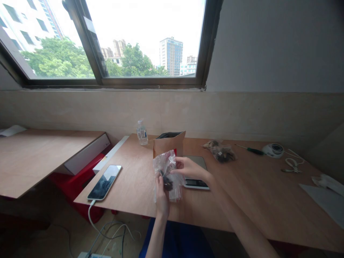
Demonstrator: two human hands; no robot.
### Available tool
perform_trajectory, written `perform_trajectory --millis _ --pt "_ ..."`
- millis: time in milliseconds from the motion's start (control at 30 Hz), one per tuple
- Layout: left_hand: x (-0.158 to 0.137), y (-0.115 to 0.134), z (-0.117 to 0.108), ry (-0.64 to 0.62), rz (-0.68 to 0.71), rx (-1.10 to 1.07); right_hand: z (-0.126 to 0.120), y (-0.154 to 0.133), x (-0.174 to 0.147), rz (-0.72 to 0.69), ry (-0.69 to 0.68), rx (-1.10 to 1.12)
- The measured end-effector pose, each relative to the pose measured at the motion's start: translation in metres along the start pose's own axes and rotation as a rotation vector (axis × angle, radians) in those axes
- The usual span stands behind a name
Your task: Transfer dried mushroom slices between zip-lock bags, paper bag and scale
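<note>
Head view, sole view: one pair of bare hands at a wooden table (129,190), below a window (150,39). Item held: one clear plastic bag (166,161) with a dark lump (168,184) inside, located over the table's near edge, in front of an upright brown paper pouch (168,146) and left of a flat scale (197,183). Left hand (162,197): grasped the bag from below, thumb across its front beside the lump. Right hand (190,169): fingers bent against the bag's upper right side; whether they pinched the plastic or merely touched it could not be told. Pouch: top gaping, dark lining visible. Beyond the scale: two filled clear bags, one paler (211,144), one darker (225,154), lying together. Farther right: a green-handled screwdriver (255,151), a white dome camera (273,150) and its cable (292,165). Left side: a water bottle (142,133), standing; a phone (105,182), face up, cord attached. Step in hand, as judged: handling the bag's upper plastic with the lump low inside. Next move, as judged: called for a steady left hold and a sure right-hand grip on the thin, slippery film.
</note>
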State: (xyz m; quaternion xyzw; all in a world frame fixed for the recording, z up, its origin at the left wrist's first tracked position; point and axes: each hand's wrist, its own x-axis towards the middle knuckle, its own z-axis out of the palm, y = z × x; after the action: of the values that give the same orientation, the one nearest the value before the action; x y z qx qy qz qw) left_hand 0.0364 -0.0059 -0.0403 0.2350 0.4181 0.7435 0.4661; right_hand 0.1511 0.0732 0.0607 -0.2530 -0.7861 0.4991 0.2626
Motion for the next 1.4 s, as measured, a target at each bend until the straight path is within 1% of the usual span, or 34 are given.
perform_trajectory --millis 100,200,267,367,500,600,733,900,1067,1133,1233,1400 --pt "0.000 0.004 0.002 -0.021 0.011 0.009 0.003 -0.003 0.002 0.009 -0.048 0.132" --pt "-0.001 0.007 0.003 -0.013 0.025 0.045 0.008 0.002 0.003 0.040 -0.062 0.163" --pt "-0.002 0.009 0.003 0.021 0.014 0.039 0.012 0.010 0.004 0.050 -0.039 0.174" --pt "-0.002 0.011 0.002 0.057 -0.026 0.016 0.014 0.021 0.007 0.014 -0.017 0.234" --pt "-0.002 0.014 0.002 -0.002 -0.048 -0.001 0.014 0.021 0.009 -0.033 -0.051 0.270" --pt "-0.002 0.016 0.002 -0.050 -0.064 -0.018 0.013 0.016 0.009 -0.039 -0.020 0.199" --pt "-0.002 0.017 0.002 -0.045 -0.142 -0.081 0.013 0.017 0.009 -0.063 0.046 0.100" --pt "-0.002 0.017 -0.002 -0.121 -0.227 -0.193 0.011 0.020 0.008 -0.068 0.005 0.008" --pt "-0.003 0.016 -0.005 -0.090 -0.261 -0.254 0.008 0.017 0.008 -0.076 0.106 -0.267" --pt "-0.003 0.017 -0.004 -0.072 -0.263 -0.254 0.008 0.018 0.009 -0.103 0.119 -0.334" --pt "-0.002 0.018 -0.003 -0.057 -0.242 -0.263 0.007 0.016 0.008 -0.132 0.117 -0.346" --pt "0.002 0.022 -0.005 -0.065 -0.252 -0.313 -0.004 0.010 0.003 -0.115 0.153 -0.253"
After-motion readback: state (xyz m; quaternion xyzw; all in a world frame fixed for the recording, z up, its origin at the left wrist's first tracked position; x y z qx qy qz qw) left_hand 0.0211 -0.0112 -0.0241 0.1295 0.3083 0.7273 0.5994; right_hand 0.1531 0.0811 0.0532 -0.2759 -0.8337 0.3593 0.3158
